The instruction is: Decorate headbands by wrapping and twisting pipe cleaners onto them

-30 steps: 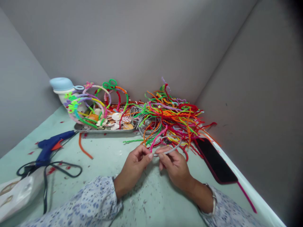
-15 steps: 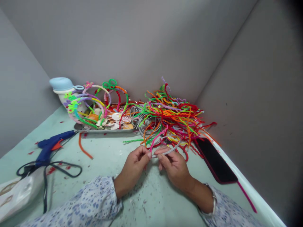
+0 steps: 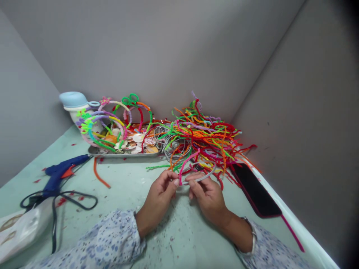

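My left hand (image 3: 162, 192) is closed in a pinch where a pink pipe cleaner (image 3: 186, 163) meets the end of a thin grey headband (image 3: 209, 174). The pink strand rises from the fingertips and leans away to the right. My right hand (image 3: 206, 194) grips the headband close beside, thumb on top, with the curved part arching past its fingers. Whether the pink strand wraps fully round the band is hidden by the fingers. Just beyond my hands lies a tangled heap of colourful pipe cleaners (image 3: 213, 138).
A metal tray (image 3: 126, 154) holds shells and several wrapped headbands (image 3: 112, 118). Grey hoops (image 3: 168, 153) lie beside it. A blue glue gun (image 3: 60, 172) with a dark cord, an orange pipe cleaner (image 3: 99, 175), a pale-blue-lidded bottle (image 3: 73, 100) and a white bag (image 3: 25, 229) sit left; a phone (image 3: 255, 190) lies right.
My hands have drawn slightly apart, and more of the pink pipe cleaner's lower end shows at the left fingertips. The headband has shifted a little to the right.
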Tool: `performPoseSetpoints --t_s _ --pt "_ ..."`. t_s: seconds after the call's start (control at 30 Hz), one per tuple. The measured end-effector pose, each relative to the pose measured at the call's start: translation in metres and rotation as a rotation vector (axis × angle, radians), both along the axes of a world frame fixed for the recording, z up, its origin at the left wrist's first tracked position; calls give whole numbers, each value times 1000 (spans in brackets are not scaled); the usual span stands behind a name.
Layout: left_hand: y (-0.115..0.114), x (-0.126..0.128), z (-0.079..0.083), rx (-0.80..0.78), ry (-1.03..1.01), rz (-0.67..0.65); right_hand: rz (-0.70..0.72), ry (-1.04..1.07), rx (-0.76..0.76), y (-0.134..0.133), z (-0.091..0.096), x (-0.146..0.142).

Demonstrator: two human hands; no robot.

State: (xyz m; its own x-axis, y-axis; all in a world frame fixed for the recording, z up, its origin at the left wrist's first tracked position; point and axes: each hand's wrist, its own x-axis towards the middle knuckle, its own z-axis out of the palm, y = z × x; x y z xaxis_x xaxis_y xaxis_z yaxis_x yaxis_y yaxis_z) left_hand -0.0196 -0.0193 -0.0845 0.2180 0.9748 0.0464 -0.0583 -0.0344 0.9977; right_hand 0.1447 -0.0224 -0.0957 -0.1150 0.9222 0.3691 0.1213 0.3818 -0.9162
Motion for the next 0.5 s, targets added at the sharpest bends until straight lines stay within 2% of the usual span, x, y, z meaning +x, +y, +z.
performPoseSetpoints --t_s 0.13,0.27,0.5 --pt "-4 0 2 157 137 108 -38 37 -44 0 2 -1" --pt "-5 -1 3 370 262 129 -30 48 -42 1 1 -1" --pt "-3 -1 3 427 295 158 16 77 2 0 2 -1"
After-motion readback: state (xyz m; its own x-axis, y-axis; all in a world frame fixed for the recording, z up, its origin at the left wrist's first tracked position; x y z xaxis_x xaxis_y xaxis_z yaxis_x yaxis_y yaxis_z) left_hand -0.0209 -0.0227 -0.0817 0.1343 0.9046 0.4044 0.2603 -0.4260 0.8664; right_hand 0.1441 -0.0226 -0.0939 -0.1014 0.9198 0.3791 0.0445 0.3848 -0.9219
